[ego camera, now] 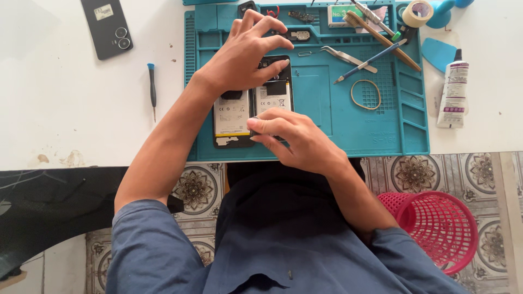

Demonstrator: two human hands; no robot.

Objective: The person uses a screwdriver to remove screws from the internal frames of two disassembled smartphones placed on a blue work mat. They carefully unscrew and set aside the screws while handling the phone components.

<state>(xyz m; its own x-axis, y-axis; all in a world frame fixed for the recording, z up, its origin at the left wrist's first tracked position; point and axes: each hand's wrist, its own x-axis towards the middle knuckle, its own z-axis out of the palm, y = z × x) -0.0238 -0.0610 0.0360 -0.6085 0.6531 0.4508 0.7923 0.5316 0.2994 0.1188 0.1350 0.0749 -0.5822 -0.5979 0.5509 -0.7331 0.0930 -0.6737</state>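
Both hands on opened phone; teal mat beneath

Bright, even daylight is flooding the white table, nearly washing it out toward ten o'clock. Soft, short shadows are falling under the left hand and right hand. Focus is staying sharp throughout, without motion blur. Edges are bending slightly at four o'clock, near the red basket.
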